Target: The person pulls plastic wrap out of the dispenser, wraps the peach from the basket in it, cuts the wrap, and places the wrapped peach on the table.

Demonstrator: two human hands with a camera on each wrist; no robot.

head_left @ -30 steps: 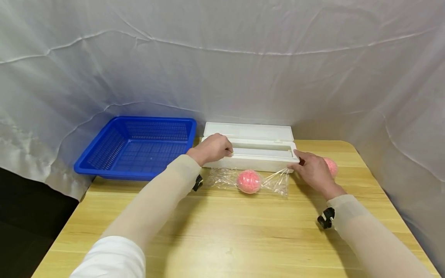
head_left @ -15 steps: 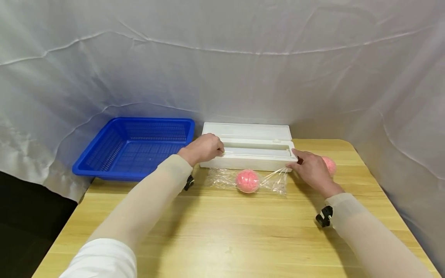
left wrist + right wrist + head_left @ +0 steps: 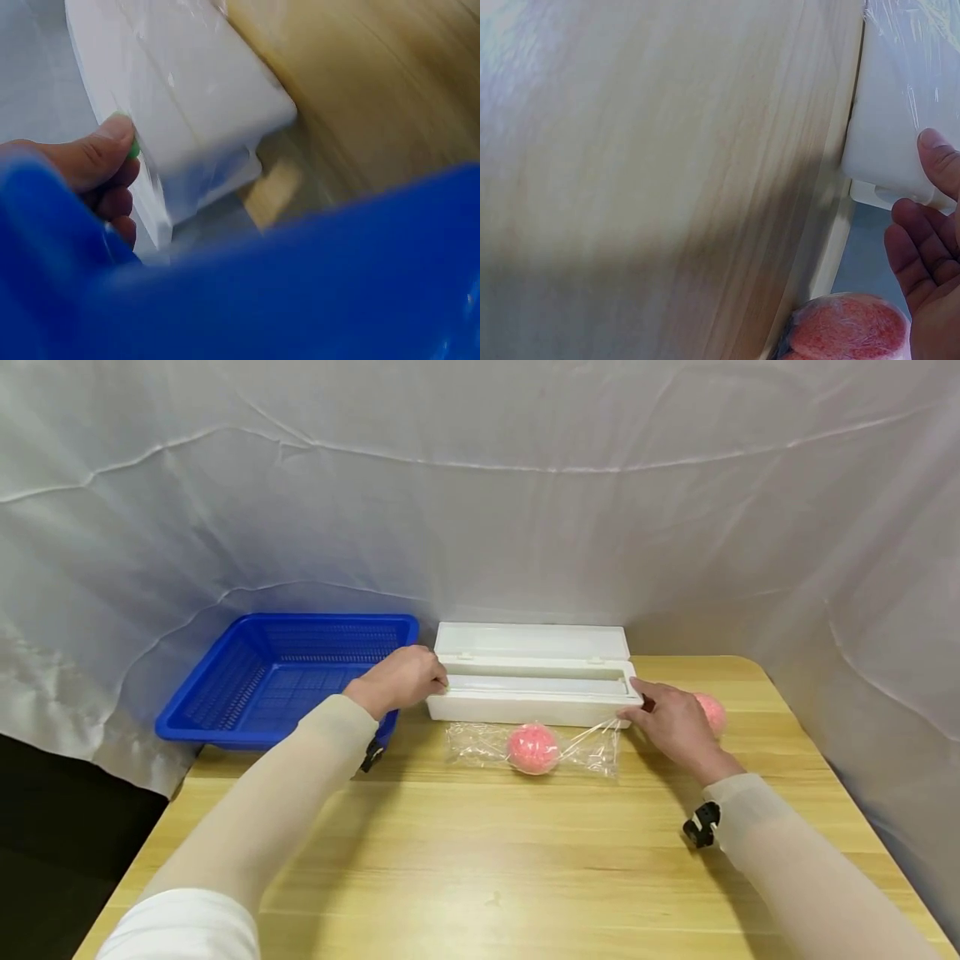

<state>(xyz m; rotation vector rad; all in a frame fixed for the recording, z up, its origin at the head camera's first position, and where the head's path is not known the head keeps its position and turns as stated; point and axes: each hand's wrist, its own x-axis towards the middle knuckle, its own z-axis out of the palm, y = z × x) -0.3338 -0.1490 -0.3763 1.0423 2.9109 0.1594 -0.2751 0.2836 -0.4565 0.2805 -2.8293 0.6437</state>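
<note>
Box (image 3: 528,709) white, lid (image 3: 532,642) raised | left hand (image 3: 403,678): fingers pinching green piece (image 3: 135,148) | right hand (image 3: 678,727): fingers curled, gripping box's right end

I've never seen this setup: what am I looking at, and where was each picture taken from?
No robot here: these are a person's bare left hand and right hand. The current wide view comes from a head-worn camera; the two close ones come from wrist cameras. On the wooden table are a blue basket, an open white box, a pink ball with clear film in front of the box, and another pink ball near the right hand. The left hand pinches a small green piece at the box's left end; the right hand grips its right end.
</note>
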